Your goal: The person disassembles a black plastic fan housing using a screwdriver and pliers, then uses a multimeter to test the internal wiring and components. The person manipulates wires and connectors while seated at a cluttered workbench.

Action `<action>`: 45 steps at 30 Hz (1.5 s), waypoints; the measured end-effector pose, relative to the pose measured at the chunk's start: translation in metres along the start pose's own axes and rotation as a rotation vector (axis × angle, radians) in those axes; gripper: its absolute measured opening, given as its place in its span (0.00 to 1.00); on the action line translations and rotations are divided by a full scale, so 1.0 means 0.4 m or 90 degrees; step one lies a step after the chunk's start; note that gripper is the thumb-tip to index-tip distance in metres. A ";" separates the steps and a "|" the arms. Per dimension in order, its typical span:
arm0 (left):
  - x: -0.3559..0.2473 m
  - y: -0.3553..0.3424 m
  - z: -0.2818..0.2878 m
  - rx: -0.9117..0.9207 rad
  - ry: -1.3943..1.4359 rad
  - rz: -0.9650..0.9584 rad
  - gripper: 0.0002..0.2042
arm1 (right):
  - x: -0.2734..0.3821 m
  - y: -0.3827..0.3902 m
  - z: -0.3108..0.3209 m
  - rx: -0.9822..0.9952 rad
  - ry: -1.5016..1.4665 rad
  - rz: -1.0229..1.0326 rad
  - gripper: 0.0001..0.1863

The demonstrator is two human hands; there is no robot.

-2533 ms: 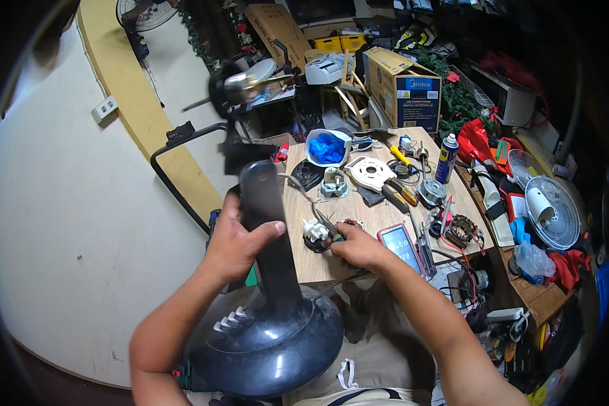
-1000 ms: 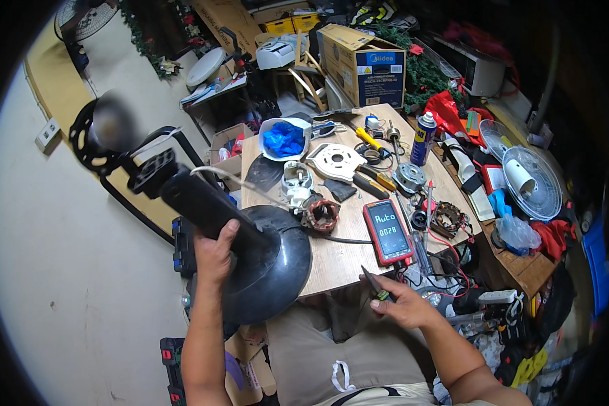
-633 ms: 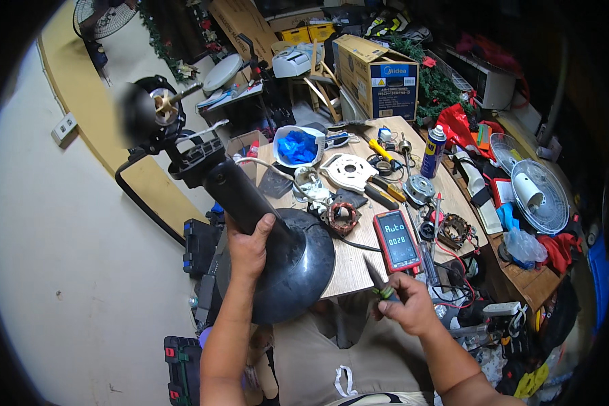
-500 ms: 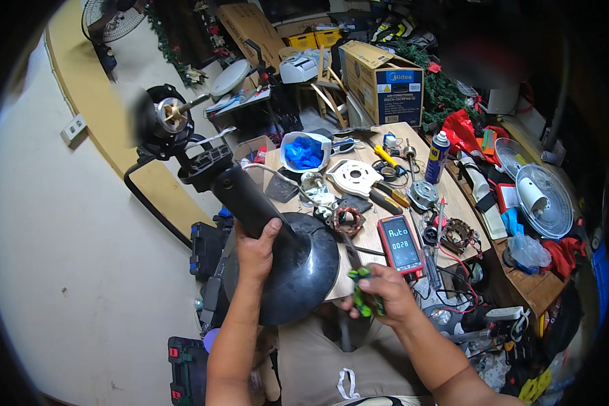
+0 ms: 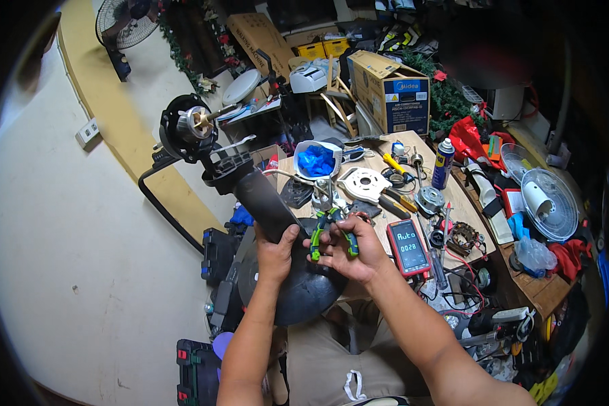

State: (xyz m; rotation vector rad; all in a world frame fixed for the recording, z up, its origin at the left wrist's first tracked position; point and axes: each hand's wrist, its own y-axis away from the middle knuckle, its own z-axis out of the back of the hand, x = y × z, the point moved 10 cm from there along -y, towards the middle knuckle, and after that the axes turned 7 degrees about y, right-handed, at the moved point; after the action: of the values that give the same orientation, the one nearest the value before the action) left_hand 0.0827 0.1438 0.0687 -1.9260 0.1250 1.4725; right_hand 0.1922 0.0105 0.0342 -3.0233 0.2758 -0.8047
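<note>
My left hand (image 5: pixel 274 254) grips the black stand of an electric fan (image 5: pixel 267 206), which leans to the left with its round base (image 5: pixel 294 294) near my lap. At the stand's upper end sits a bare motor (image 5: pixel 195 123) with its shaft sticking out. In my right hand (image 5: pixel 355 250) are pliers with green and black handles (image 5: pixel 352 242), spread apart and pointing away from me. Their jaws are near a pale fan part (image 5: pixel 323 195) on the table, where a pale cable from the stand runs; whether they touch it I cannot tell.
On the wooden table (image 5: pixel 379 162) lie a red multimeter (image 5: pixel 408 247), a white round cover (image 5: pixel 364 183), a motor housing (image 5: pixel 430 200), a copper stator (image 5: pixel 463 238) and a blue spray can (image 5: pixel 442 164). A white container with a blue bag (image 5: pixel 317 161) stands behind. Fan guards (image 5: pixel 548 203) lie at right.
My right hand has lifted the pliers up and left, toward the stand, and their handles have spread. The view has shifted, so the stand appears farther right. My left hand keeps its grip.
</note>
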 end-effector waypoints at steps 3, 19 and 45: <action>-0.002 0.002 0.000 -0.007 0.014 -0.011 0.34 | -0.004 0.001 0.042 -0.066 -0.010 -0.023 0.12; 0.004 0.005 0.004 -0.023 0.017 -0.025 0.33 | -0.038 0.046 0.201 -0.099 0.045 -0.116 0.12; 0.007 0.003 0.005 -0.020 0.009 -0.014 0.33 | -0.015 -0.049 0.137 -0.192 0.147 -0.047 0.12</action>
State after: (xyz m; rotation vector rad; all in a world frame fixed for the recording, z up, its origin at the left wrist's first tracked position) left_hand 0.0814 0.1448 0.0656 -1.9563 0.0873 1.4548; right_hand 0.2172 0.0284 -0.0155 -3.2305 0.3153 -1.2262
